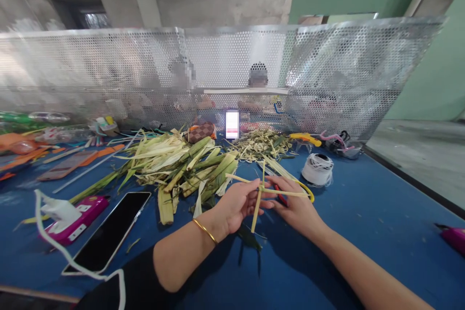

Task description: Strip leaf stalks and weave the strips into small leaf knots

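Observation:
Near the middle of the table, my left hand (238, 206) pinches a cross of pale plant strips (262, 188) where they meet, its arms sticking out in four directions. My right hand (296, 206) is close on the right, fingers stretched toward the crossing and apart; one strip passes in front of it. Under and behind the right hand, scissors (279, 196) show red and yellow parts, partly hidden. A large heap of corn husks (181, 160) lies beyond my left hand. Behind the cross sits a pile of small husk scraps (257, 145).
A spool of white string (317, 169) stands at right. To the left lie a black-screened phone (112, 232) and a purple power strip (78, 220) with a white charger and cable. A perforated metal screen (232, 58) spans the back, with people behind it.

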Available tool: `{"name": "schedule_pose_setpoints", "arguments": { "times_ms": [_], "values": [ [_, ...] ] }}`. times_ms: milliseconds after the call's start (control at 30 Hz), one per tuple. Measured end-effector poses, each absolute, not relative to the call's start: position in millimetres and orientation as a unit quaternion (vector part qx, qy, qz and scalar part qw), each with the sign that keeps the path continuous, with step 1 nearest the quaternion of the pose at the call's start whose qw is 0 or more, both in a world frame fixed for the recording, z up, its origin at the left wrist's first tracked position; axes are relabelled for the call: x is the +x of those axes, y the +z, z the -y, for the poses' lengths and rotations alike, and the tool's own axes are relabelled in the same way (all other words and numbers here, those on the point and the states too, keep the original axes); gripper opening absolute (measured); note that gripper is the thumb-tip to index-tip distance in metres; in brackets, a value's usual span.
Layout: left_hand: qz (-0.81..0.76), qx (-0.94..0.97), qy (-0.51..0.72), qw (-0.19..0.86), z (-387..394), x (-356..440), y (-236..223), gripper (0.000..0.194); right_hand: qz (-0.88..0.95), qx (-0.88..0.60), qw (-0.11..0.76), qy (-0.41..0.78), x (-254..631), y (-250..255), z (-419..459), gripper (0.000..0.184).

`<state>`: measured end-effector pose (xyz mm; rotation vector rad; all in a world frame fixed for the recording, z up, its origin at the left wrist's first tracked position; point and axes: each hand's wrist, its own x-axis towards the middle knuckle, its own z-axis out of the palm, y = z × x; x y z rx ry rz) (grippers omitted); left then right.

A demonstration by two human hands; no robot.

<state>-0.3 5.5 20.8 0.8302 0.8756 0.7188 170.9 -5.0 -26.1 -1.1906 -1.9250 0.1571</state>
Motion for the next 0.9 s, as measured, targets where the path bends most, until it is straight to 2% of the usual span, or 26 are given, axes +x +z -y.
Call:
{"name": "schedule_pose_setpoints", "arguments": {
  "times_ms": [100, 233, 467, 600, 667, 767, 900],
  "values": [
    [-0.428, 0.39, 0.361, 0.731, -9, -1, 19, 0.017, 0.723, -0.492, 0.458, 0.161, 169, -16, 13, 0.039],
    [-0.46, 0.412, 0.366, 0.696, -11, 0, 15, 0.013, 0.679, -0.471, 0.508, 0.242, 163, -9, 22, 0.02],
    [-0.455, 0.43, 0.342, 0.701, -13, 0, 14, 0.013, 0.721, -0.469, 0.487, 0.153, 162, -6, 31, 0.022],
    [-0.446, 0.475, 0.34, 0.679, -14, -2, 17, 0.028, 0.661, -0.508, 0.541, 0.114, 176, 6, 30, 0.028],
    [-0.428, 0.525, 0.296, 0.673, -10, -1, 19, 0.038, 0.65, -0.515, 0.553, 0.085, 183, 12, 28, 0.027],
    [-0.402, 0.599, 0.177, 0.669, 2, 3, 20, 0.042, 0.695, -0.506, 0.502, 0.093, 185, 15, 24, 0.024],
    [-0.39, 0.66, 0.052, 0.64, 18, 11, 18, 0.034, 0.749, -0.483, 0.388, 0.236, 175, 9, 22, 0.021]
  ]
}}
